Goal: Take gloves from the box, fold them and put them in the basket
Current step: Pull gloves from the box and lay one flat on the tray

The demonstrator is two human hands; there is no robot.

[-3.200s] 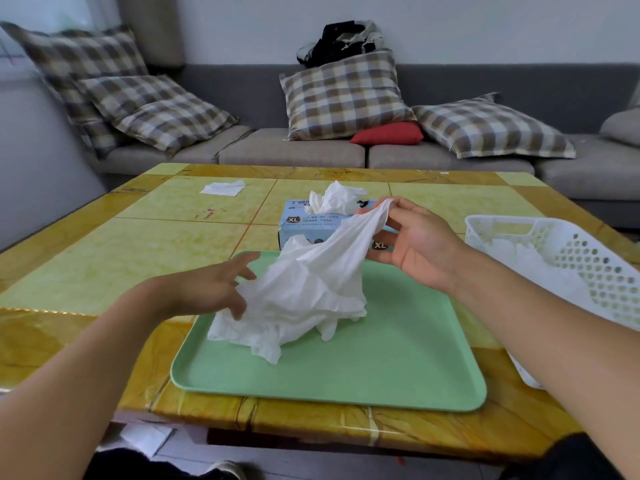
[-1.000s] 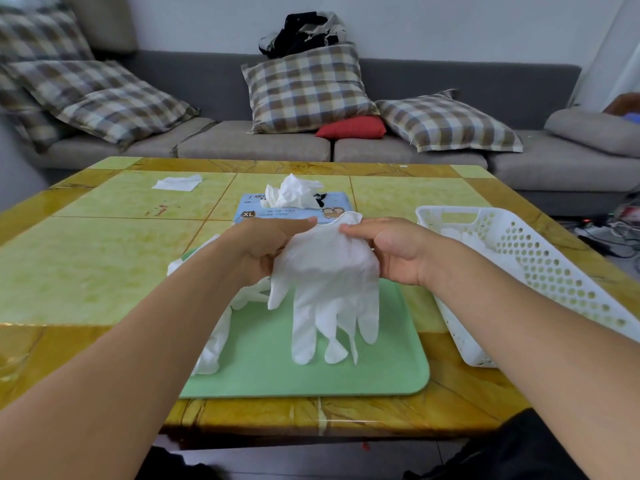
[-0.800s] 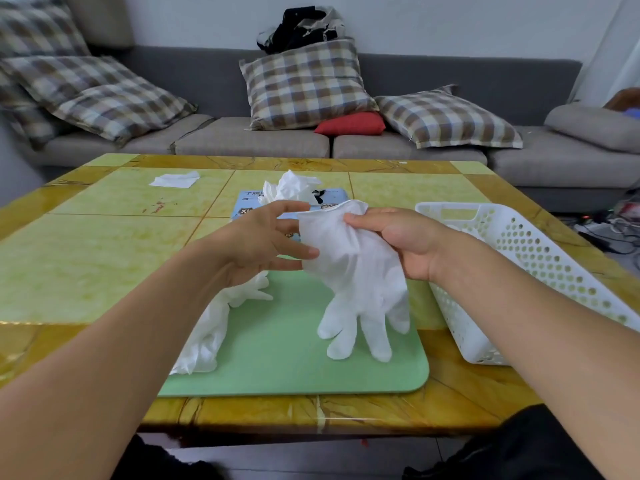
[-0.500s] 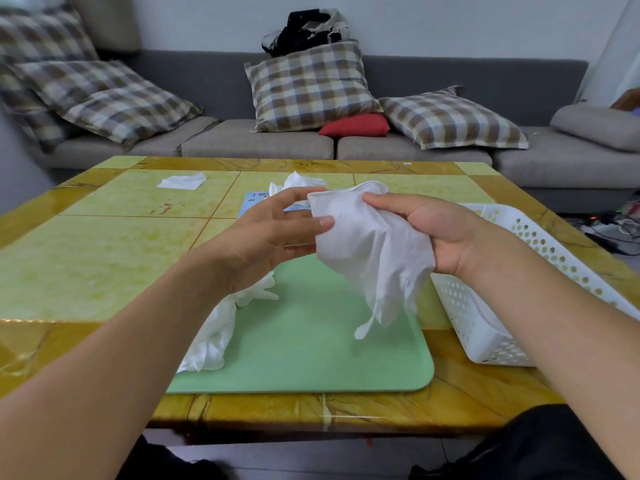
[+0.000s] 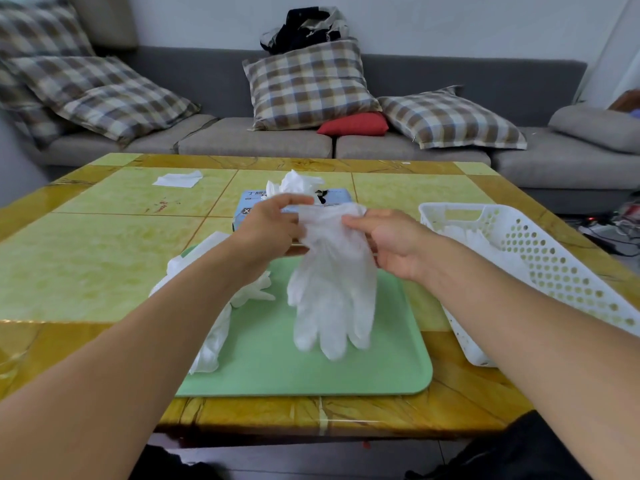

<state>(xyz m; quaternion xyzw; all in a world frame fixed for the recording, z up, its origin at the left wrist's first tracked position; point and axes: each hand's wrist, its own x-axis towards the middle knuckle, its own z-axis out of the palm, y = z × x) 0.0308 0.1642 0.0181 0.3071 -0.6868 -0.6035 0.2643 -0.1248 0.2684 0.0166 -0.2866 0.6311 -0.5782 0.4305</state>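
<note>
A white glove (image 5: 332, 285) hangs fingers-down over the green tray (image 5: 388, 368). My left hand (image 5: 273, 226) pinches its cuff on the left, and my right hand (image 5: 391, 240) pinches the cuff on the right. More white gloves (image 5: 214, 327) lie in a loose heap on the tray's left edge, partly hidden by my left forearm. Behind my hands stands the blue glove box (image 5: 337, 197) with gloves (image 5: 298, 181) sticking out of its top. The white perforated basket (image 5: 540, 271) sits to the right with white gloves (image 5: 478, 240) inside.
A white tissue (image 5: 178, 178) lies at the far left of the yellow tiled table (image 5: 86, 251). A grey sofa (image 5: 561, 168) with plaid cushions runs behind the table. Cables lie on the floor at the far right.
The glove was bunched in my right hand half a second ago; now both hands hold its cuff and it hangs spread out, fingers down. My hands have dropped slightly toward the tray.
</note>
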